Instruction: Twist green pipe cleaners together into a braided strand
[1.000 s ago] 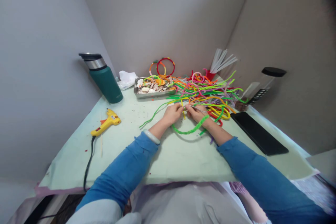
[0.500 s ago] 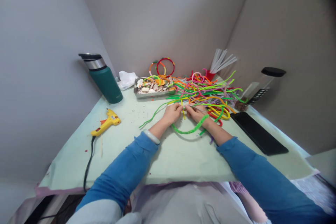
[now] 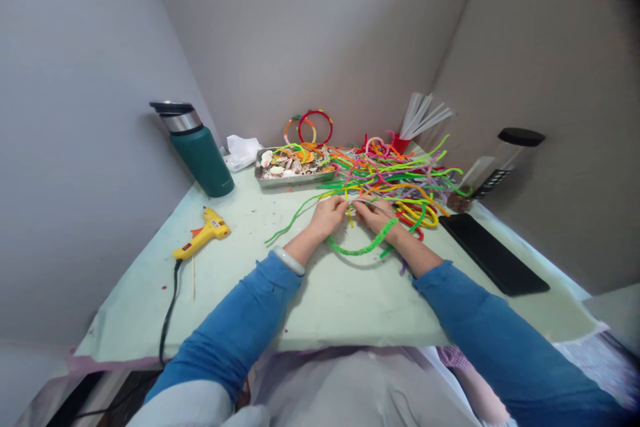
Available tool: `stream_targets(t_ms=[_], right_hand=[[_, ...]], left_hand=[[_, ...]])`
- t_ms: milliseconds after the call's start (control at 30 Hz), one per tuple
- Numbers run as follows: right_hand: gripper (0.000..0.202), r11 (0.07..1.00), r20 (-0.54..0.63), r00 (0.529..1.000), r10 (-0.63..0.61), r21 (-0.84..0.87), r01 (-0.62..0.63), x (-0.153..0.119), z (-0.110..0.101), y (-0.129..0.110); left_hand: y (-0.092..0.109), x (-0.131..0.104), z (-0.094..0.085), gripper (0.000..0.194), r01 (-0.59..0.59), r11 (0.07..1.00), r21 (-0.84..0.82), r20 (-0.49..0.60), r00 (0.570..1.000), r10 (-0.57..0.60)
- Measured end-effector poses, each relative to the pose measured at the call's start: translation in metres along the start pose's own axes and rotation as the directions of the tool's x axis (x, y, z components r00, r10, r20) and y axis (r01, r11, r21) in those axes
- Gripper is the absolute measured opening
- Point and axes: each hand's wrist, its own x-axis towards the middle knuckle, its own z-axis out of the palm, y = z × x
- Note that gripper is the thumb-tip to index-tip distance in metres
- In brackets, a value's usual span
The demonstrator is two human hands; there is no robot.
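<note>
My left hand (image 3: 330, 215) and my right hand (image 3: 373, 214) meet over the middle of the table, fingertips pinched close together. A green fuzzy ring (image 3: 361, 251) hangs from them, its lower curve showing between my wrists. Between the fingertips a short yellow pipe cleaner (image 3: 351, 219) crosses the ring. A thin pale purple strand (image 3: 375, 203) runs from the fingertips over my right hand. Exactly which piece each fingertip pinches is too small to tell apart.
Behind my hands lies a heap of coloured pipe cleaners (image 3: 385, 170). A metal tray (image 3: 295, 181) of shells stands behind left. Further left are a yellow glue gun (image 3: 203, 237) and a green bottle (image 3: 203, 160). A black phone-like slab (image 3: 493, 253) and clear jar (image 3: 500, 160) are right.
The pale purple strand at my fingertips has shifted slightly and now bows over my right hand. Both hands stay in nearly the same place.
</note>
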Motion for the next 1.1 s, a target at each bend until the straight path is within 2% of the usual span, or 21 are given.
stream_targets(t_ms=[500, 733, 1100], right_hand=[[0.042, 0.997, -0.019, 1.000, 0.017, 0.079, -0.015, 0.000, 0.002, 0.005], [0.031, 0.989, -0.078, 0.995, 0.055, 0.138, -0.044, 0.001, 0.007, 0.010], [0.030, 0.964, -0.100, 0.992, 0.073, 0.264, -0.045, 0.002, 0.012, 0.016]], left_hand=[[-0.003, 0.002, 0.001, 0.028, -0.010, 1.000, -0.002, -0.025, 1.000, 0.010], [-0.003, 0.001, 0.001, 0.028, -0.016, 1.000, -0.005, -0.014, 1.000, 0.016], [-0.006, 0.003, 0.003, 0.027, -0.048, 0.999, -0.017, -0.004, 0.999, 0.048]])
